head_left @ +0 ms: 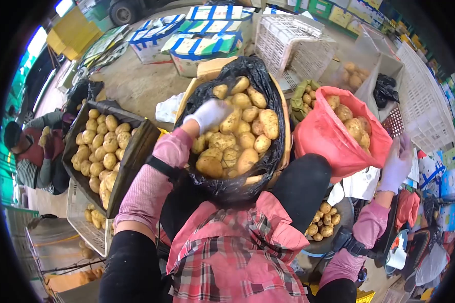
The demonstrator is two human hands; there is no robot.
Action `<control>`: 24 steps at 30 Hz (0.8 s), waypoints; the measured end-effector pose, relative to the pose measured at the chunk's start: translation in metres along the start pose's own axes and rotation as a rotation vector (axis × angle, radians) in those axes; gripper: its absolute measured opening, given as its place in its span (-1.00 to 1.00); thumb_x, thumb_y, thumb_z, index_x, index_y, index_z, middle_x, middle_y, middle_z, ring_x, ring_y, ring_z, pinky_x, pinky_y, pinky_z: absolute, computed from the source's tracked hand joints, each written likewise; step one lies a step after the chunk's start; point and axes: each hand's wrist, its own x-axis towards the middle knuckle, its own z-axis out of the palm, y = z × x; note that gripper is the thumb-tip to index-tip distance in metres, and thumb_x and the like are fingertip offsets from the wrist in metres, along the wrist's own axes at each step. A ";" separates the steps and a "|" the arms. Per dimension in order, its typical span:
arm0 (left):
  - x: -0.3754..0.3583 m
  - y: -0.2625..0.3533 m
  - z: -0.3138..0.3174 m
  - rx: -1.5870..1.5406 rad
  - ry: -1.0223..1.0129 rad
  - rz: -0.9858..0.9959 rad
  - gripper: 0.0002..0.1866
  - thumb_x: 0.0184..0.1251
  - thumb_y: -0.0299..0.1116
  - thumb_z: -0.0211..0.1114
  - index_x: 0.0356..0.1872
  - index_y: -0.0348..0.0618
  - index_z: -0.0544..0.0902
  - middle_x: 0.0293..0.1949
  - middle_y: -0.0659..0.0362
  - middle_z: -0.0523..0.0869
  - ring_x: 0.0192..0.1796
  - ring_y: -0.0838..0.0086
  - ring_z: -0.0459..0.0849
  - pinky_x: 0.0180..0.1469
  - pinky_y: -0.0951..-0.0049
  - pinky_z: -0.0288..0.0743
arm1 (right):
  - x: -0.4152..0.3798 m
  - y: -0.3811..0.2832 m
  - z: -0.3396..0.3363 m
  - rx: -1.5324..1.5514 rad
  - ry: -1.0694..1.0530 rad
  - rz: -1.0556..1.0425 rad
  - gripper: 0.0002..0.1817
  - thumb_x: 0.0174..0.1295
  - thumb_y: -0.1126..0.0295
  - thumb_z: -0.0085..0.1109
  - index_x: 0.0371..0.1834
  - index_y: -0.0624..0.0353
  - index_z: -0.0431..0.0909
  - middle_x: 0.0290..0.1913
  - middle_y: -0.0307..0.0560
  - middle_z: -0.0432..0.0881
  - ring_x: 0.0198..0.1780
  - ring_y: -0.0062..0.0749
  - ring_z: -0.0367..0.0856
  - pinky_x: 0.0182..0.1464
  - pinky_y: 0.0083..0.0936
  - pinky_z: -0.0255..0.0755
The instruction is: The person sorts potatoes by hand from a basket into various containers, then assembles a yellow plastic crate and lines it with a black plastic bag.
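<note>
A basket lined with black plastic (265,76) stands before my knees, full of potatoes (246,140). Over its left part is my left hand (211,114) in a pale glove, blurred, its fingers at the potatoes; whether it grips one cannot be made out. To the right, a pink bag (321,132) stands open with large potatoes (354,126) inside. My right hand (398,162), also gloved, is beside the bag's right edge, fingers pointing up, and I cannot tell what is between them.
A dark-lined crate (136,161) of potatoes stands at the left, with a seated co-worker (40,146) beyond it. White plastic crates (293,43) and taped boxes (205,48) are behind. A basin (345,209) of small potatoes sits by my right knee.
</note>
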 end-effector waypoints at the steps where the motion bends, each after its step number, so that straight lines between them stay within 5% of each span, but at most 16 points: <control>1: -0.021 0.015 0.001 -0.333 -0.089 -0.398 -0.74 0.35 -0.22 0.17 -0.33 -0.21 0.66 -0.35 0.01 0.75 -0.27 0.11 0.72 -0.24 0.25 0.55 | -0.004 -0.032 0.016 0.229 -0.051 -0.029 -0.62 0.39 0.41 0.14 0.24 0.30 0.51 0.03 -0.01 0.67 0.03 -0.44 0.62 0.14 -0.53 0.46; 2: -0.019 -0.016 0.034 -0.111 -0.119 -0.100 -0.63 0.32 -0.09 0.21 -0.30 -0.26 0.66 -0.30 -0.03 0.76 -0.23 0.15 0.73 -0.17 0.20 0.55 | -0.021 -0.083 0.036 0.364 -0.122 -0.043 -0.68 0.37 0.45 0.17 0.16 0.26 0.57 0.00 -0.05 0.69 0.00 -0.49 0.63 0.10 -0.57 0.47; 3: -0.021 -0.008 0.047 -0.210 -0.149 -0.390 -0.55 0.26 -0.01 0.25 -0.17 -0.27 0.68 -0.22 -0.12 0.76 -0.14 0.13 0.74 -0.05 0.20 0.55 | -0.038 -0.113 0.061 0.417 -0.133 -0.104 -0.76 0.34 0.47 0.20 0.04 0.26 0.64 -0.08 -0.12 0.72 -0.06 -0.55 0.65 0.02 -0.60 0.50; 6: -0.011 -0.001 0.075 -0.235 -0.002 -0.617 -0.23 0.09 0.05 0.36 0.19 -0.39 0.52 0.11 -0.26 0.64 0.18 0.04 0.64 0.22 0.25 0.47 | -0.077 -0.161 0.123 0.645 -0.270 -0.185 -0.80 0.26 0.48 0.29 -0.07 0.23 0.68 -0.18 -0.10 0.74 -0.15 -0.56 0.67 -0.08 -0.62 0.52; 11: 0.022 -0.003 0.100 -0.326 0.134 -0.806 -0.13 0.08 0.16 0.35 0.25 -0.39 0.48 0.20 -0.24 0.58 0.27 0.03 0.57 0.29 0.24 0.44 | -0.119 -0.145 0.184 0.703 -0.377 0.032 -0.82 0.24 0.51 0.29 -0.10 0.26 0.68 -0.25 -0.07 0.73 -0.39 -0.60 0.62 -0.27 -0.64 0.50; 15: 0.037 0.016 0.103 -0.299 0.131 -0.933 -0.07 0.01 0.22 0.41 0.25 -0.38 0.47 0.24 -0.22 0.54 0.32 0.06 0.52 0.32 0.26 0.42 | -0.110 -0.151 0.173 1.017 -0.483 0.231 -0.82 0.34 0.51 0.20 -0.07 0.34 0.66 -0.23 -0.11 0.73 -0.28 -0.69 0.63 -0.22 -0.67 0.52; 20: 0.054 0.027 0.121 -0.069 0.170 -0.942 -0.09 0.02 0.08 0.48 0.29 -0.35 0.38 0.26 -0.16 0.53 0.30 0.09 0.54 0.29 0.29 0.46 | -0.105 -0.152 0.166 1.048 -0.519 0.237 -0.80 0.42 0.50 0.13 0.00 0.39 0.60 -0.20 -0.19 0.67 -0.23 -0.66 0.60 -0.15 -0.71 0.50; 24: 0.057 0.033 0.122 -0.309 0.287 -1.039 -0.12 0.08 0.02 0.47 0.31 -0.36 0.32 0.22 -0.17 0.55 0.29 0.04 0.55 0.28 0.26 0.46 | -0.102 -0.153 0.168 1.133 -0.525 0.323 -0.82 0.38 0.52 0.17 -0.04 0.36 0.64 -0.26 -0.22 0.69 -0.32 -0.79 0.52 -0.30 -0.78 0.42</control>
